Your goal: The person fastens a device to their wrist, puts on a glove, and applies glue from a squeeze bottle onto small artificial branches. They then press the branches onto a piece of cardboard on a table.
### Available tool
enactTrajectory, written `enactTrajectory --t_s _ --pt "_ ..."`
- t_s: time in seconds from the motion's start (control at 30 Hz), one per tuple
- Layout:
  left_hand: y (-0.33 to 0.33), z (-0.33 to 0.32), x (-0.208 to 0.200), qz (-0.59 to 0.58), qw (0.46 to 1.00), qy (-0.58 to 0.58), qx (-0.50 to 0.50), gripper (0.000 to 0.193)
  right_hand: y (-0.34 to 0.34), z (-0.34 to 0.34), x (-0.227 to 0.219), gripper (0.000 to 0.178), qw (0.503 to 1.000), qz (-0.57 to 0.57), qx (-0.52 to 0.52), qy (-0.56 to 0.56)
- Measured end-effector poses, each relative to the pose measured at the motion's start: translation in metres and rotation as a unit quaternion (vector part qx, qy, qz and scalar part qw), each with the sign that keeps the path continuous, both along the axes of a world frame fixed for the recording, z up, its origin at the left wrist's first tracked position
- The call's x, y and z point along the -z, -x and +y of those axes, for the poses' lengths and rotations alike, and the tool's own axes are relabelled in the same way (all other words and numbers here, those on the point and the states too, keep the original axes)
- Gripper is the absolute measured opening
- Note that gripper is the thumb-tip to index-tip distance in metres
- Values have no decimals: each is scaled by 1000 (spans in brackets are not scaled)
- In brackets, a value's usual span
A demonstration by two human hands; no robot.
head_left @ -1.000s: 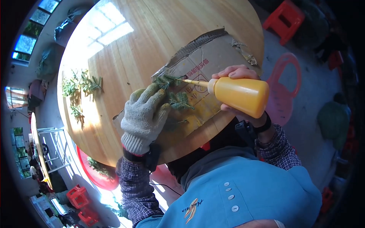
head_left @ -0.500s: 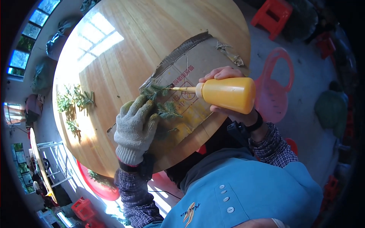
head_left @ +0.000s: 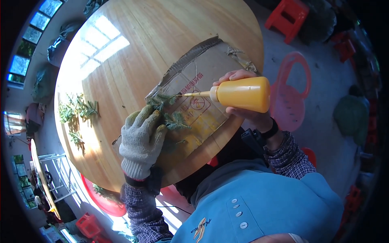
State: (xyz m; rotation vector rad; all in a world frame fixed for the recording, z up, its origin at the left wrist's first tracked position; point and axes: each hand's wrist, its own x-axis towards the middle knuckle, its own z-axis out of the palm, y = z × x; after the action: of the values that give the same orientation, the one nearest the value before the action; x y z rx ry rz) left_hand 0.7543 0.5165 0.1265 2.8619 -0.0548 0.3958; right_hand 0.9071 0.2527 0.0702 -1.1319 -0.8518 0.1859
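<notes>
My left hand [head_left: 142,137], in a whitish knit glove with yellowed fingertips, is closed on a small green evergreen sprig [head_left: 175,120]. The sprig's needled branches stick out past the fingers, and its stem is hidden by the glove. My bare right hand [head_left: 239,75] wraps round a yellow squeeze bottle [head_left: 244,94] tipped onto its side. Its long thin nozzle [head_left: 197,94] points left, with the fine tip at the upper needles of the sprig. A flattened cardboard piece [head_left: 210,60], stained yellow in its lower part, lies under both.
The cardboard rests on a round wooden table [head_left: 142,24]. More evergreen sprigs [head_left: 77,107] lie at the table's left. Beside the table are a red basket [head_left: 99,198], a pink plastic chair [head_left: 288,101] and a red stool [head_left: 287,18].
The whole view has shifted slightly. The bottle has swung a little, its nozzle tip staying by the sprig. Both hands keep their hold.
</notes>
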Motion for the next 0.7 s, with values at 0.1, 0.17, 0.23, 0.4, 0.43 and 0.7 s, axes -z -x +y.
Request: enactTrajectory --t_s 0.1,0.17,0.23,0.4,0.43,0.7 --pt "2 2 0 -3 1000 3 6 34 0 2 3 64 1000 21 2 -12" --pt "-2 1 -2 18 1000 11 -3 36 0 0 5 63 999 41 14 -19" --pt "-2 1 -2 28 999 14 -8 37 0 1 1 63 999 38 14 -1" --pt "2 -2 0 11 1000 9 -7 36 0 4 6 62 997 72 18 -9" --pt "3 -1 0 6 1000 9 -6 36 0 3 7 62 995 91 21 -30" --pt "10 -6 -2 10 1000 -3 -17 34 5 -7 3 61 993 117 11 -30"
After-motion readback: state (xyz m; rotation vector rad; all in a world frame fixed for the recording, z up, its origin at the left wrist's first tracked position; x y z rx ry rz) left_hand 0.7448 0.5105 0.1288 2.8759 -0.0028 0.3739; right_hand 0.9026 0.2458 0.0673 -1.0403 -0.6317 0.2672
